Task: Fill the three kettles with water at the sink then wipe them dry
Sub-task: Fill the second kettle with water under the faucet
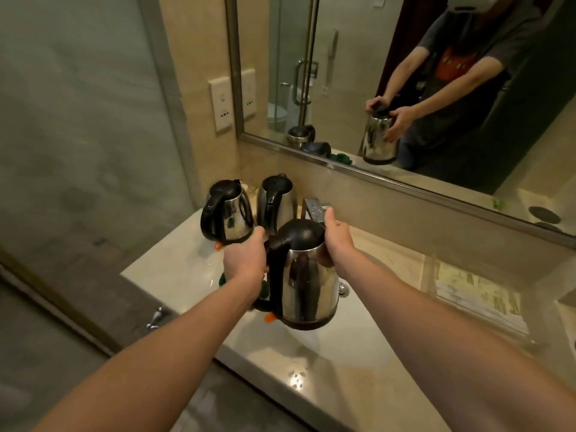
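I hold a steel kettle [307, 288] with a black lid and handle in the air above the sink. My left hand [246, 260] grips its black handle. My right hand [336, 241] curls round the upper right side of its body, near the spout. Two more steel kettles stand on the counter behind it, one at the left [229, 213] and one in the middle [277, 201]. The chrome tap [314, 210] rises just behind my right hand. A green cloth [223, 279] shows a little under my left wrist, mostly hidden.
The pale stone counter [358, 366] runs along the wall under a large mirror [405, 88], which reflects me and the kettles. A glass partition stands at the left. A wall socket plate [222, 104] sits beside the mirror. The sink drain knob [343, 289] shows beside the held kettle.
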`<state>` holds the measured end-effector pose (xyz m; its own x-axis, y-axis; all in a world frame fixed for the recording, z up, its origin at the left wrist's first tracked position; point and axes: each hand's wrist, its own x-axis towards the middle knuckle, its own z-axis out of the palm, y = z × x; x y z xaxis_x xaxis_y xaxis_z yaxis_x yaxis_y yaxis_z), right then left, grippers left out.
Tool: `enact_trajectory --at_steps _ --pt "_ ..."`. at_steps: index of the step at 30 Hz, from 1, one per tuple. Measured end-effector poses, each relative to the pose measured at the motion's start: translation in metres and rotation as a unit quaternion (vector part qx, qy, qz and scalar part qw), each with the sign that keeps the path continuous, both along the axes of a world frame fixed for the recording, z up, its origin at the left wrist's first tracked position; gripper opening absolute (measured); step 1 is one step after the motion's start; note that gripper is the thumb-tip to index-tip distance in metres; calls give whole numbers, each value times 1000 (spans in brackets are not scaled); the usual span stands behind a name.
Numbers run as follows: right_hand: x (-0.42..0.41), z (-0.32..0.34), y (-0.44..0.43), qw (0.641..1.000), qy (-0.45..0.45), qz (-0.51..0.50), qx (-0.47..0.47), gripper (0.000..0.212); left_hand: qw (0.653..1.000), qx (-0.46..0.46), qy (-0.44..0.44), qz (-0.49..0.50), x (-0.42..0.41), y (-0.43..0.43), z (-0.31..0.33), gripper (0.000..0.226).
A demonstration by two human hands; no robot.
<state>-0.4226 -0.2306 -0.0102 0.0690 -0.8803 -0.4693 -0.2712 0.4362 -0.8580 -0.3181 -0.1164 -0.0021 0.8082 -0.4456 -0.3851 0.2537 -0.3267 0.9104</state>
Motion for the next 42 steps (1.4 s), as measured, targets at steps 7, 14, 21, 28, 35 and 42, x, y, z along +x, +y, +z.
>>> enact_trajectory --at_steps 7,14,21,28,35,42 --pt "60 11 20 995 -67 78 -2 59 999 -17 -12 37 62 31 9 46" --pt "159 10 42 985 -114 122 40 54 995 1 -35 95 147 66 15 52" --pt "262 -7 64 981 -115 144 56 52 986 -19 -11 163 232 88 -5 48" --pt "327 -38 51 987 -90 124 38 50 986 -4 5 164 292 75 -35 47" --pt "354 -51 28 992 -47 113 17 48 991 10 18 135 319 51 -65 37" --pt "365 -61 23 994 -28 108 15 51 992 13 17 125 329 42 -84 39"
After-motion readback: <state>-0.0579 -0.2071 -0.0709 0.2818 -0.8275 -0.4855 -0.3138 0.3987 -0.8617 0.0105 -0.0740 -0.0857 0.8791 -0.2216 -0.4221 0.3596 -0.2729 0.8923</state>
